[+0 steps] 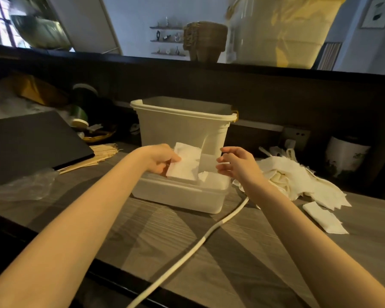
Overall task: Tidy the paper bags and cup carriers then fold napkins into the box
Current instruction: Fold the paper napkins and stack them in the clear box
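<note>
The left hand (159,158) pinches a folded white napkin (185,162), holding it upright over the low white box (180,196) at the centre of the wooden counter (156,241). The right hand (236,164) hovers just right of the napkin, fingers loosely spread, holding nothing. A tall bin (182,123) stands directly behind the box. Loose napkins (298,181) are heaped to the right; a white cable (187,256) runs across the near counter.

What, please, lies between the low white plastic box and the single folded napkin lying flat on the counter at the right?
In the head view, a white cable crosses bare wood-grain counter there.
</note>
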{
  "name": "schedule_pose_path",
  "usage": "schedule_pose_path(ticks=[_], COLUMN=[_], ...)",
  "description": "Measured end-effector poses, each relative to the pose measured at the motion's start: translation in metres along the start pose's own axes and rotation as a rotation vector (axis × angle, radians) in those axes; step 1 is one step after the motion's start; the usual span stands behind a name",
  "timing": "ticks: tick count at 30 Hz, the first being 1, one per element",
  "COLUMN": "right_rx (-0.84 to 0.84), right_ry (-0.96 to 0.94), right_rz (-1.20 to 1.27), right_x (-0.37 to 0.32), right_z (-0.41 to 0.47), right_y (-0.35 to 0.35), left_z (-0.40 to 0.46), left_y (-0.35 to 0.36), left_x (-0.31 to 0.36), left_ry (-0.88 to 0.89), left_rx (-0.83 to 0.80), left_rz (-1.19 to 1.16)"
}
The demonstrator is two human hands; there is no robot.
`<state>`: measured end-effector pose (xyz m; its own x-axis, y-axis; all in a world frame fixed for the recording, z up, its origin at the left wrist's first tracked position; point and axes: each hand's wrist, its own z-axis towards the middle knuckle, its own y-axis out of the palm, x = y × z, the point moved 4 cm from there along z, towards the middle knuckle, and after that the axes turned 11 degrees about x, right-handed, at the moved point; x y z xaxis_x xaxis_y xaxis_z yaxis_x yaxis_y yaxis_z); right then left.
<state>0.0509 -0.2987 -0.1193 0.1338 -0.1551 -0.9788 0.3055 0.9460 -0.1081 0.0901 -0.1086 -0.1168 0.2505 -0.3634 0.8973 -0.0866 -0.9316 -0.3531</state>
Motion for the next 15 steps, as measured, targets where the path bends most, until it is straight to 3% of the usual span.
schedule_pose_path(ticks=[9, 15], right_rx=[-0.070, -0.080], right_ry=[-0.079, -0.089], right_rz=[-0.085, -0.107], right_x=[0.003, 0.004], right_z=[0.005, 0.008], right_y=[0.005, 0.005], left_z=[0.025, 0.033], left_y=[0.008, 0.003], left_x=[-0.015, -0.011], left_ry=[-0.099, 0.022], left_rx=[-0.046, 0.113], left_rz=[0.316, 0.483])
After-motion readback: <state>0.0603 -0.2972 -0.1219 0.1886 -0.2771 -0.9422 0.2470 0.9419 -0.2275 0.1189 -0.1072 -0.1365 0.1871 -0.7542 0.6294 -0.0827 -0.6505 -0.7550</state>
